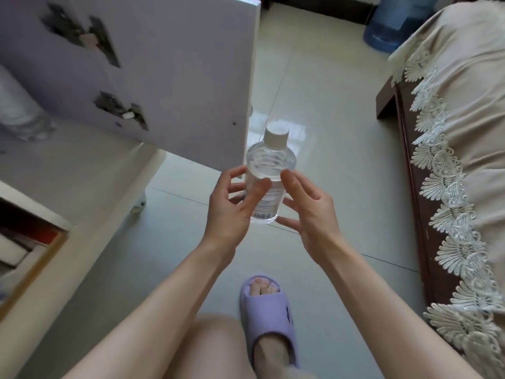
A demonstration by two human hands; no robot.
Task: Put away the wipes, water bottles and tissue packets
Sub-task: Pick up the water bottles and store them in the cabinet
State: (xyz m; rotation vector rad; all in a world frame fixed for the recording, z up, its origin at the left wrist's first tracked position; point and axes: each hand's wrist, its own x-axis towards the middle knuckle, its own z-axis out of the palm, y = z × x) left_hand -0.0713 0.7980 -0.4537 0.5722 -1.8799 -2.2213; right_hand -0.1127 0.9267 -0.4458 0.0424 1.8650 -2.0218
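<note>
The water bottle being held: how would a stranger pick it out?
Start at the open pale cabinet door, upper left. By its lower corner, the left hand grips the water bottle. It is small and clear with a white cap, unlike the big blue jug behind.

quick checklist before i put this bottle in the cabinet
1. Left hand grips the water bottle: ok.
2. Cap on the bottle: ok.
3. Right hand steadying the bottle: cannot tell; its fingers are spread beside it.
4. Cabinet door open: ok.
5. Room behind the door: cannot tell; that area is blurred.
</note>
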